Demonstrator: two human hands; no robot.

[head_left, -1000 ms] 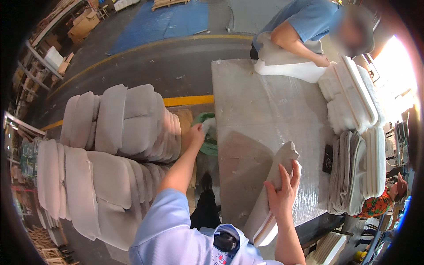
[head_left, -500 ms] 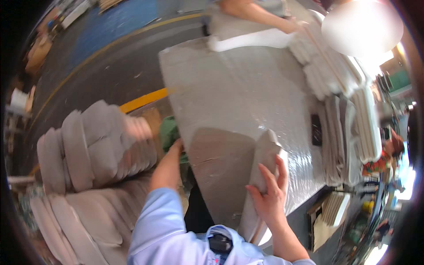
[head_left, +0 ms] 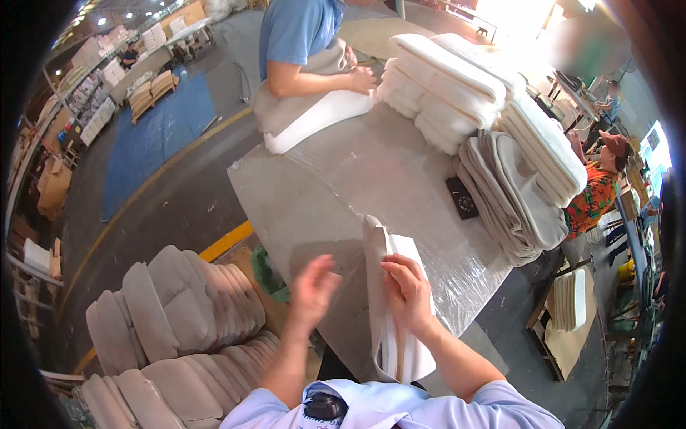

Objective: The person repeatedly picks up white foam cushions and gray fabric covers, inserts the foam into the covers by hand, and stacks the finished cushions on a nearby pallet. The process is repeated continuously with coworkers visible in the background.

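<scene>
A long cushion (head_left: 374, 268) with a grey fabric cover and white foam or padding showing lies on the table edge in front of me, one end toward my body. My right hand (head_left: 409, 292) has its fingers curled and pinched at the cover's edge on the cushion's upper side. Raised left of the cushion, my left hand (head_left: 314, 289) is blurred by motion; its fingers look apart, with nothing visible in them. A green cloth or bag (head_left: 269, 275) sits beside the table's left edge, below that hand.
The table (head_left: 307, 193) is covered in clear plastic film. Stacks of grey cushions (head_left: 171, 307) stand at my left. White padding pieces (head_left: 450, 79), folded grey covers (head_left: 500, 193) and a black flat object (head_left: 462, 198) lie at the right. Across the table a co-worker (head_left: 300, 50) handles another cushion.
My left hand has come back from the green cloth toward the cushion. My right hand, spread on the cushion before, now curls at its cover. My view has shifted, showing more of the co-worker.
</scene>
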